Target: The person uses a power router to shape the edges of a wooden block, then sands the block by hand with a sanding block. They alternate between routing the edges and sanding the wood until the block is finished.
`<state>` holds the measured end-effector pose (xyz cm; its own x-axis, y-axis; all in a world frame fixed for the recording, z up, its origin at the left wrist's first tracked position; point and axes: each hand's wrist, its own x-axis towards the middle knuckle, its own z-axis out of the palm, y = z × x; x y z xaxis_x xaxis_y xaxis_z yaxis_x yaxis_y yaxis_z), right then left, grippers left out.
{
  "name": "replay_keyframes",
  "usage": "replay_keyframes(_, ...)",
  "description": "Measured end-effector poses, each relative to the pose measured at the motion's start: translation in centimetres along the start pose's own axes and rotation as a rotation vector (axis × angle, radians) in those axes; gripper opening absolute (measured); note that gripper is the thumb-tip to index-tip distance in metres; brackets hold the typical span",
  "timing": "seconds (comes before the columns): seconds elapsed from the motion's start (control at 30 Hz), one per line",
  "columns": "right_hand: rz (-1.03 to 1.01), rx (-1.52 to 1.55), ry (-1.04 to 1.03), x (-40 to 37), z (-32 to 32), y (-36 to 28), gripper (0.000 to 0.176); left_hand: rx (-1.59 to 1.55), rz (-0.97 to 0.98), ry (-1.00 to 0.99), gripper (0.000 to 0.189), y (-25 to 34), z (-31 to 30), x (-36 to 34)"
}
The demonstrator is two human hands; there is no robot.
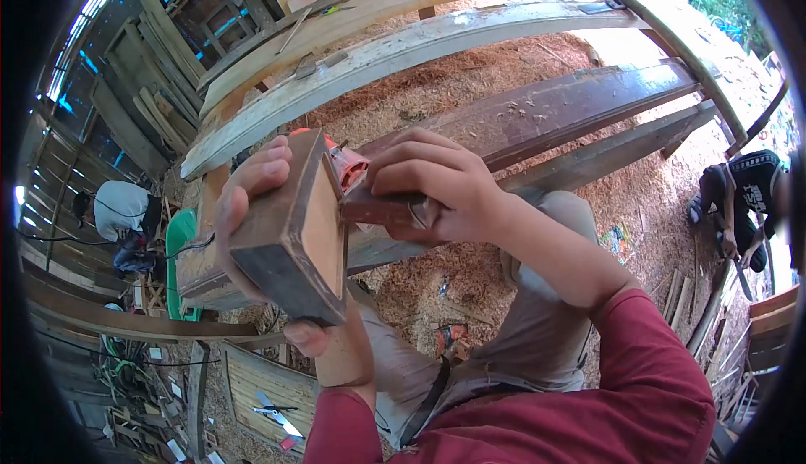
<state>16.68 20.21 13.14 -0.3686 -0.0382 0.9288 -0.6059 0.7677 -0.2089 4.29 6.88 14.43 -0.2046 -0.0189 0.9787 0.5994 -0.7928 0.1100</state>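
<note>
In the head view, the left hand [238, 205] is wrapped around a wooden box [285, 212], its fingers bent over the upper left side and its grip spread about as wide as the box. The box is tilted, with a pale panel [323, 225] sunk inside its dark rim, and is held up in front of the left part of a maroon board [537, 115]. The right hand [449, 180] has its fingers curled closely about a small reddish-brown wood piece [382, 212], one end of which meets the box's right rim. An orange-red tool [346, 168] shows just behind the box; whether the fingers touch it cannot be told.

Beyond the maroon board's far edge, a whitish board [403, 52] carries a saw [603, 4] near its right end and small scraps [330, 61] left of its middle. Shavings [420, 283] cover the ground, where another orange tool [453, 335] lies between the legs. A green chair [179, 246] stands beside the maroon board's left end. A person [122, 212] in a pale shirt bends at far left; another [747, 191], at far right, holds a long blade [744, 282].
</note>
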Motion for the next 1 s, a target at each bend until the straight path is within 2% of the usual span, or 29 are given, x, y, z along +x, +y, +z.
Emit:
replay_keyframes(0.13,-0.047,0.094,-0.004,0.6,0.0,-1.0,0.026,-0.148,0.005,0.012,0.121,-0.9,-0.4,0.1)
replay_keyframes(0.2,-0.066,0.095,-0.016,0.6,-0.2,-0.8,0.026,-0.135,0.014,-0.011,0.122,-0.8,-0.6,0.0)
replay_keyframes(0.23,0.015,0.005,-0.014,0.2,0.0,0.2,0.025,-0.100,0.011,-0.007,0.122,-0.6,-0.5,0.0)
replay_keyframes(0.33,0.002,0.017,0.006,0.3,0.1,-0.4,0.033,-0.082,0.009,-0.005,0.121,-0.8,-0.9,0.2)
replay_keyframes(0.37,-0.004,0.172,0.010,0.0,0.7,-1.1,0.034,-0.084,0.014,-0.007,0.121,-0.8,-1.1,0.1)
replay_keyframes(0.47,-0.035,0.006,-0.032,0.0,-0.1,-0.5,0.034,-0.083,0.029,-0.005,0.119,-0.9,-1.3,0.1)
replay_keyframes(0.5,-0.022,-0.040,-0.011,-0.2,-0.3,1.5,0.037,-0.079,0.029,0.003,0.118,-0.7,-1.1,0.0)
replay_keyframes(0.53,0.086,-0.041,0.021,-0.1,-1.5,1.8,0.041,-0.067,0.023,0.025,0.118,-0.3,-0.5,0.2)
replay_keyframes(0.6,0.195,0.076,0.245,0.0,-1.9,2.5,0.042,-0.073,0.023,0.049,0.118,-0.1,-0.3,0.5)
replay_keyframes(0.7,0.319,0.155,0.344,0.0,-2.4,2.2,0.037,-0.117,0.020,0.032,0.118,-0.5,-0.8,0.4)
replay_keyframes(0.87,0.541,0.297,0.367,-0.8,-1.7,1.8,0.037,-0.285,0.040,-0.130,0.114,-1.1,-2.2,0.9)
replay_keyframes(1.0,0.668,0.388,0.419,-0.4,-2.1,1.4,0.034,-0.400,-0.027,-0.014,0.107,0.0,-1.4,1.4)
